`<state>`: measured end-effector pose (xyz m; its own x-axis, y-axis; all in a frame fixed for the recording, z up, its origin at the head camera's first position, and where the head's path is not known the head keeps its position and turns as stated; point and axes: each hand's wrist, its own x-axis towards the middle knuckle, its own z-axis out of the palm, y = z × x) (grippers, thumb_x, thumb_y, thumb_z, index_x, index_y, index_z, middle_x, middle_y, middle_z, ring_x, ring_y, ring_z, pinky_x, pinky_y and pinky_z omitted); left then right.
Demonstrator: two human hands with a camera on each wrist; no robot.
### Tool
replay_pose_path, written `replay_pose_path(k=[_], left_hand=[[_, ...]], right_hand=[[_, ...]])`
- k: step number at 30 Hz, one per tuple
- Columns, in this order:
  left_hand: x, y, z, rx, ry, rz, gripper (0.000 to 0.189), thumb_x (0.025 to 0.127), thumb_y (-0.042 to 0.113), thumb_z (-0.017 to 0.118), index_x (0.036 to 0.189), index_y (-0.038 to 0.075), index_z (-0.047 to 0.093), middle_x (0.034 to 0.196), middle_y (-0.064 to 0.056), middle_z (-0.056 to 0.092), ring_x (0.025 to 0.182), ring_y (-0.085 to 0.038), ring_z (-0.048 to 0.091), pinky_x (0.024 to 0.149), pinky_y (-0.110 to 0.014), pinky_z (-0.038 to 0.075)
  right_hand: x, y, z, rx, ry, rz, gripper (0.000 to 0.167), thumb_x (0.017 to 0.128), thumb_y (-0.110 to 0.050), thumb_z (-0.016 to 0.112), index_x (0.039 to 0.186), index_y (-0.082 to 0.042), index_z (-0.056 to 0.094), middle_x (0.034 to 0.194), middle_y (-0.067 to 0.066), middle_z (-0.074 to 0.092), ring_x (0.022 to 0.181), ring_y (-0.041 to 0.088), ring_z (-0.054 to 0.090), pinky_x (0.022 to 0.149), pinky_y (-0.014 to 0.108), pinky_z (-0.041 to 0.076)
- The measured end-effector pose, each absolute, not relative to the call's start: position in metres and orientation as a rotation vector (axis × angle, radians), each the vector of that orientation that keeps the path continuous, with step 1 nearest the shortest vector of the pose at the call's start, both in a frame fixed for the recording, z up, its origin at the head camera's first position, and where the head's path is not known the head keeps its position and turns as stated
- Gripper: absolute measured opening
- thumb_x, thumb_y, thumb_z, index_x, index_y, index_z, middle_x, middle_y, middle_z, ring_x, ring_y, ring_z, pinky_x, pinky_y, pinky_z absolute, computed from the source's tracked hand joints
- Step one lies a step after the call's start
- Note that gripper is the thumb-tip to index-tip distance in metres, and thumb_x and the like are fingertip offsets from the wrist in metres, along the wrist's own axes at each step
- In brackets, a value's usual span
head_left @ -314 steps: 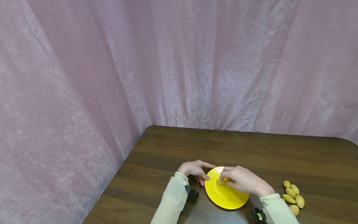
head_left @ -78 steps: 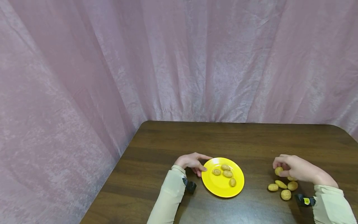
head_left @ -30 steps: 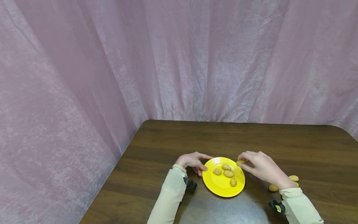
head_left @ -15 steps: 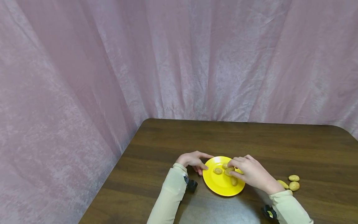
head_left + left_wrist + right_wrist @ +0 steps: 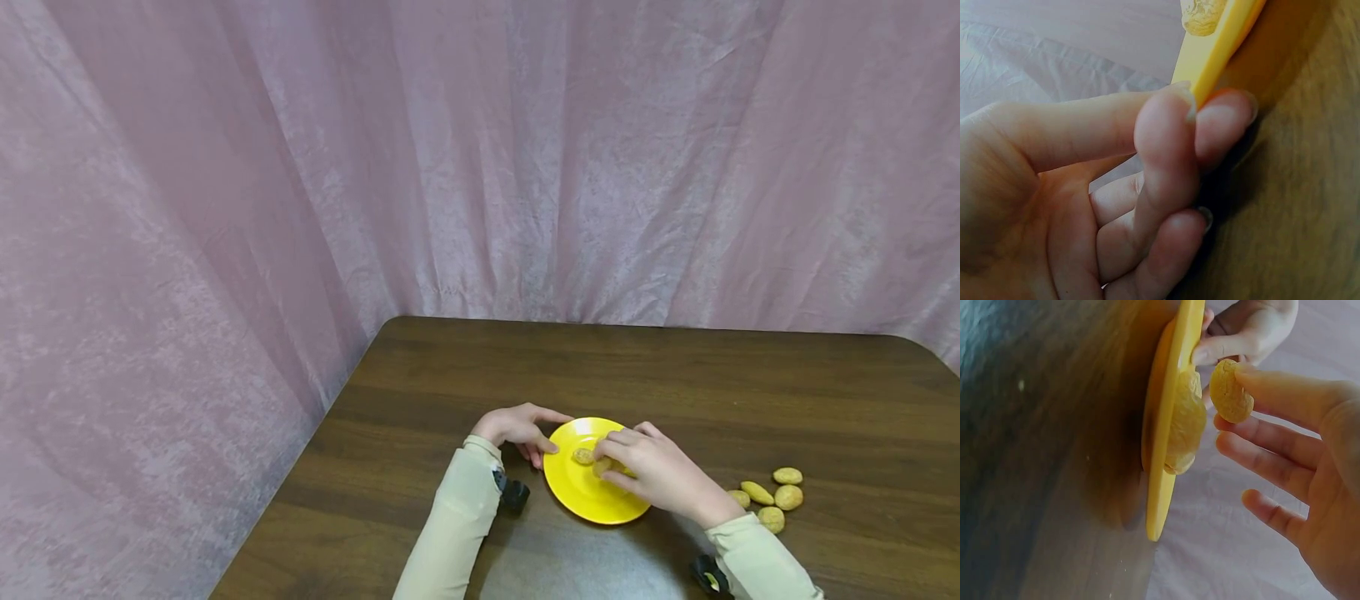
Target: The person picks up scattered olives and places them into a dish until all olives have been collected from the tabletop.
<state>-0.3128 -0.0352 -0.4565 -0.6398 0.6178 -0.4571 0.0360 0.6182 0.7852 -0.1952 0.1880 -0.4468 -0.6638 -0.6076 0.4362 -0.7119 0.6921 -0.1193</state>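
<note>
My left hand pinches the left rim of the yellow plate, thumb on top and fingers beneath. In the right wrist view my right hand holds a small, rough-skinned potato between thumb and fingers, just above the plate. Several more small potatoes lie on the plate; in the head view only one potato shows plainly, and my right hand mostly covers the others. To the right, several loose potatoes lie in a group on the table.
The brown wooden table reaches back to a pink curtain, which also hangs along the left side. Each wrist carries a small black camera; the left wrist's camera sits beside the plate.
Potatoes on the plate grew from one visible to several. My right hand took another from the right-hand group and carried it left over the plate. The left hand stays at the rim.
</note>
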Motion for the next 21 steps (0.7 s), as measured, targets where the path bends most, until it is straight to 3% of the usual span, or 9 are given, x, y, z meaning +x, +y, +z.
replay_pose_path(k=[21], left_hand=[[-0.311, -0.035, -0.458, 0.5, 2.098, 1.001, 0.056, 0.088, 0.01, 0.07, 0.139, 0.023, 0.054, 0.058, -0.006, 0.063, 0.047, -0.013, 0.06, 0.053, -0.022, 0.051]], right_hand=[[-0.194, 0.213, -0.43, 0.879, -2.672, 0.36, 0.022, 0.077, -0.009, 0.079, 0.095, -0.02, 0.071, 0.092, -0.01, 0.068, 0.084, 0.01, 0.064, 0.076, 0.033, 0.043]])
